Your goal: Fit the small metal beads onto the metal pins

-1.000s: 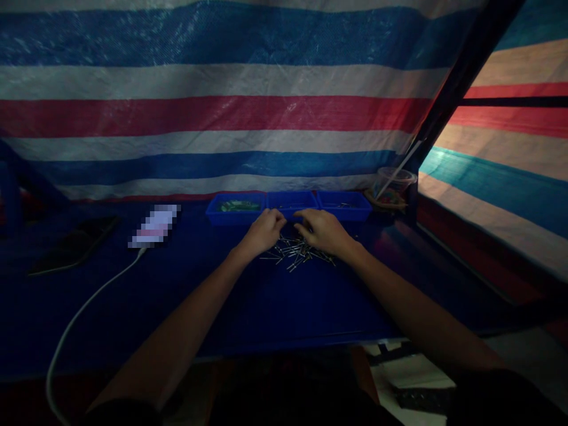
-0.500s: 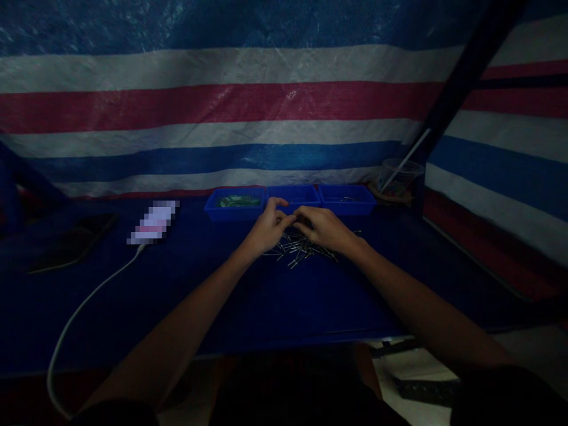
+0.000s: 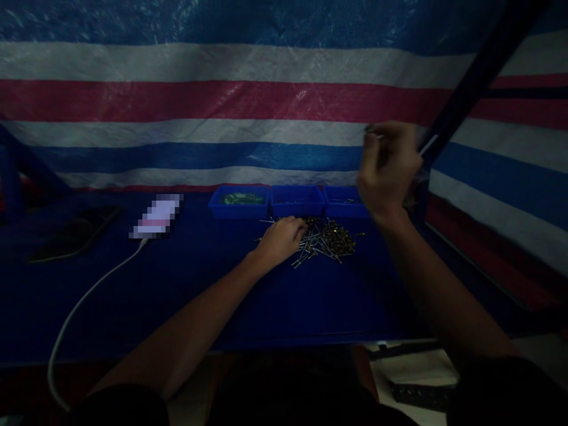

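A heap of thin silver metal pins (image 3: 313, 244) lies on the blue table, mixed with small brass-coloured pieces (image 3: 339, 238) on its right side. My left hand (image 3: 280, 241) rests at the left of this heap, fingers curled down among the pins; whatever they grip is hidden. Raised well above the table at the right, my right hand (image 3: 389, 168) is blurred by motion. Its thumb and fingers are pinched together, with a small dark piece (image 3: 369, 128) at the tips, too smeared to name.
Behind the heap stand three blue trays: the left tray (image 3: 239, 211) holds green-looking packets, the middle tray (image 3: 297, 209) and right tray (image 3: 344, 210) small bits. A phone (image 3: 157, 216) with a white cable (image 3: 84, 302) lies left. A striped tarp (image 3: 222, 100) hangs behind.
My hands have parted. The right one has risen up and to the right, away from the heap; the left has moved slightly down onto the pins. More of the heap shows now.
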`<state>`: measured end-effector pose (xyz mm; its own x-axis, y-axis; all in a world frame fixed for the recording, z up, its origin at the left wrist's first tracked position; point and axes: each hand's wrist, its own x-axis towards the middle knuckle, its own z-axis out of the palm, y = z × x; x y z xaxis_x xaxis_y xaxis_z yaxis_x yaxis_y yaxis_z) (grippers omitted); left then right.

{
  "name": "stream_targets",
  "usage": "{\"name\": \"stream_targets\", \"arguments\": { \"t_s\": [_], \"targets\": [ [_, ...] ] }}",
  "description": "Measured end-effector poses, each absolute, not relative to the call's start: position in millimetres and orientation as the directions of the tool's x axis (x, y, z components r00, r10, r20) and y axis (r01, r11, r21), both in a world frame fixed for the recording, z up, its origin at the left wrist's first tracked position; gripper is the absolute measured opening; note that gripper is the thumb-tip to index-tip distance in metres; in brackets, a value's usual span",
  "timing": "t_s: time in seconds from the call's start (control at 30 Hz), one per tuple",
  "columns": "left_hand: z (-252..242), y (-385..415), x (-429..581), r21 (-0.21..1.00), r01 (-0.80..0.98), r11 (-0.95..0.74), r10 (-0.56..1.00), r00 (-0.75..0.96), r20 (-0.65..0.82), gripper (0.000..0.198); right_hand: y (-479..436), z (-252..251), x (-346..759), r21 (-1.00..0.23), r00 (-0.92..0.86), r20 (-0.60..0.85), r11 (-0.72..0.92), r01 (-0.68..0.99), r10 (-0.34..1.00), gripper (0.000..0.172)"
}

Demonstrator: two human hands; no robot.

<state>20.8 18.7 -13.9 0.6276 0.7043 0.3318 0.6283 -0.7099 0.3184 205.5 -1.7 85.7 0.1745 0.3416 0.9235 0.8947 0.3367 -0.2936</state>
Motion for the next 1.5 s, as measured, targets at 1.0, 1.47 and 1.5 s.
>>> {"name": "stream_targets", "arguments": {
  "t_s": [1.0, 1.47, 1.5],
  "targets": [
    [-9, 21, 24, 0.117, 0.831, -0.543, 0.827, 0.506, 0.243, 0.022, 0, -6, 192, -0.225, -0.363, 0.263, 0.422, 0.878, 0.894, 0.021],
    [-17, 32, 27, 0.115, 0.790, -0.602, 0.795, 0.578, 0.184, 0.024, 6, -14, 182, -0.255, -0.185, 0.093, 0.203, 0.945, 0.978, 0.016],
    [-16, 32, 25, 0.135, 0.793, -0.594, 0.801, 0.566, 0.195, 0.023, 6, -13, 184, -0.266, -0.186, 0.090, 0.204, 0.942, 0.978, 0.015]
  ]
}}
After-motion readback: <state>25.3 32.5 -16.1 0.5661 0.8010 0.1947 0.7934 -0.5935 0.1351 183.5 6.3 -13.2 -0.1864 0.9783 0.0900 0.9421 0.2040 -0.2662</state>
